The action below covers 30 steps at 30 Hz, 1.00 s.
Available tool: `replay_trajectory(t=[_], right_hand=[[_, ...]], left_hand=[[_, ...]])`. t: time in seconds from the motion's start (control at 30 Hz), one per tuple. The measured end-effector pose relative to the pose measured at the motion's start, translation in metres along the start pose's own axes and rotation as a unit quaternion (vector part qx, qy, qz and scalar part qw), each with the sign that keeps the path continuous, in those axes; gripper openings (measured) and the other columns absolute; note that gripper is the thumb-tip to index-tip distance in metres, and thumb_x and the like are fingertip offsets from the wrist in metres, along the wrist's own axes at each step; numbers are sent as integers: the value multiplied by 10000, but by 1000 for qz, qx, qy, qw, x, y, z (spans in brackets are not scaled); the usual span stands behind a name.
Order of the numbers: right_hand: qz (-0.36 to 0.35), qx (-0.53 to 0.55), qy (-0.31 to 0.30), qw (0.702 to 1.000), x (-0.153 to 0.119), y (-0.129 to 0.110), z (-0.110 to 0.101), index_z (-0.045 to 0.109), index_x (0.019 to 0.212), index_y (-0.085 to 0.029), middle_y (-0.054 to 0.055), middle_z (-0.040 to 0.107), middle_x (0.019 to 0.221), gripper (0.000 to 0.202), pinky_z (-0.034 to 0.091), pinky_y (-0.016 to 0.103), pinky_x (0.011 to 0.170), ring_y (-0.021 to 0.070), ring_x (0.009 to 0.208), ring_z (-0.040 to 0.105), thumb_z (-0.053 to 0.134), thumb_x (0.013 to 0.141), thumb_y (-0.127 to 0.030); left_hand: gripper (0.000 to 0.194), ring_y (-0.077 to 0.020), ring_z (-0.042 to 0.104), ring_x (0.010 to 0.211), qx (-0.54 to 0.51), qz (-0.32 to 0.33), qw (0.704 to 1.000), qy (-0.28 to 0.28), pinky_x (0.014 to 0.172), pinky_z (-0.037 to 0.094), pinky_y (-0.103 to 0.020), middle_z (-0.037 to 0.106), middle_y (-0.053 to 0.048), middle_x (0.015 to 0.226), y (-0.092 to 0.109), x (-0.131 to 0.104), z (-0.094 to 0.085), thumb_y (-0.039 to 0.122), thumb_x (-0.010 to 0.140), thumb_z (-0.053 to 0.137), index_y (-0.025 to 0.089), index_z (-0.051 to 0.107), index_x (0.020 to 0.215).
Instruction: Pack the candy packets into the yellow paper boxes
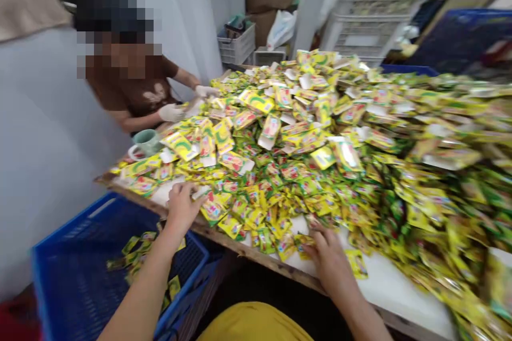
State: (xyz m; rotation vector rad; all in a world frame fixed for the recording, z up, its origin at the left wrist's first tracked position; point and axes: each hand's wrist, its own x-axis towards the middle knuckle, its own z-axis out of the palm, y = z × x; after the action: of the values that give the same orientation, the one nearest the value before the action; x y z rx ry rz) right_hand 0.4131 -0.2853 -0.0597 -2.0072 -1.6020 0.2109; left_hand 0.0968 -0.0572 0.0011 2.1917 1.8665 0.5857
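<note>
A large heap of yellow and green packets [280, 170] and small open boxes [270, 130] covers the table [384, 272]. My left hand [183, 205] is over the table's near edge at the left, fingers curled near a yellow packet [214, 206]; what its fingertips hold, if anything, is too blurred to tell. Near the front edge, my right hand [326, 250] rests with bent fingers against small packets. Its fingertips are partly hidden, so its hold cannot be made out. One yellow packet [356, 264] lies just right of that hand.
Below the table at the left stands a blue crate [80, 245] with several packets inside. A person [140, 85] in white gloves is at the far left side, near a green mug [147, 142]. Crates [238, 45] and racks [360, 37] stand behind.
</note>
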Motion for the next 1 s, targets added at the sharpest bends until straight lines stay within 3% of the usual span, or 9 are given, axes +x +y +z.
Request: replay_trajectory(t=[0.13, 0.23, 0.33, 0.4, 0.47, 0.53, 0.7, 0.87, 1.0], right_hand=[[128, 102, -10, 986, -11, -10, -5, 615, 973, -198, 89, 661, 885, 161, 490, 386, 757, 256, 835, 613, 566, 854, -295], [239, 242, 43, 939, -8, -6, -26, 622, 1052, -166, 48, 666, 785, 373, 490, 337, 632, 208, 673, 595, 657, 791, -429], [300, 346, 149, 876, -1, -4, -55, 630, 1074, -150, 28, 663, 752, 458, 487, 298, 584, 183, 643, 597, 712, 747, -460], [256, 327, 220, 883, 1, -8, -72, 640, 1069, -167, 42, 679, 839, 385, 509, 310, 664, 197, 752, 627, 714, 770, -397], [156, 249, 257, 921, 1, -15, -82, 662, 1028, -189, 57, 679, 936, 251, 510, 333, 776, 206, 874, 630, 695, 805, -300], [50, 176, 269, 946, 0, -22, -85, 663, 1032, -212, 57, 673, 996, 204, 498, 338, 849, 198, 947, 620, 665, 829, -190], [-52, 120, 304, 944, -4, -29, -80, 593, 1176, -234, 62, 649, 1050, 397, 490, 352, 887, 194, 998, 596, 624, 829, -44], [-74, 52, 87, 992, -2, -23, -78, 579, 1196, -209, 89, 613, 1039, 332, 487, 373, 825, 219, 953, 552, 515, 894, -86], [-28, -21, -51, 998, -1, -34, -97, 637, 1022, -198, 85, 599, 952, 313, 471, 358, 767, 225, 886, 533, 442, 857, -17]], left_hand=[[313, -213, 631, 878, -308, 46, 950, -16, 780, 514, -326, 643, -38, 927, 63, -15, 3, 356, 720, 678, 191, 579, 967], [509, -186, 659, 865, -442, 29, 896, -40, 763, 517, -283, 682, -20, 939, 126, -43, -1, 311, 683, 750, 215, 523, 1129], [514, -167, 676, 765, -487, 51, 846, -212, 698, 511, -251, 725, -9, 872, 180, -75, 18, 243, 672, 772, 226, 539, 1130], [445, -173, 682, 750, -517, 50, 790, -325, 674, 509, -248, 742, -25, 868, 202, -94, 44, 197, 678, 748, 209, 568, 1084], [405, -191, 687, 787, -557, 25, 741, -375, 694, 518, -265, 744, -48, 886, 210, -107, 72, 178, 692, 719, 185, 572, 1069], [398, -213, 685, 866, -584, 8, 715, -384, 765, 523, -297, 739, -71, 935, 210, -114, 92, 191, 708, 709, 166, 575, 1082], [376, -227, 671, 938, -596, 19, 691, -408, 857, 503, -329, 727, -79, 1007, 204, -121, 100, 210, 726, 706, 168, 594, 1083], [347, -215, 650, 946, -612, 41, 668, -421, 874, 484, -315, 710, -55, 993, 207, -126, 91, 199, 731, 706, 177, 609, 1064], [318, -217, 636, 922, -582, 44, 686, -436, 825, 476, -295, 705, -51, 970, 207, -129, 84, 228, 727, 707, 179, 645, 1035]])
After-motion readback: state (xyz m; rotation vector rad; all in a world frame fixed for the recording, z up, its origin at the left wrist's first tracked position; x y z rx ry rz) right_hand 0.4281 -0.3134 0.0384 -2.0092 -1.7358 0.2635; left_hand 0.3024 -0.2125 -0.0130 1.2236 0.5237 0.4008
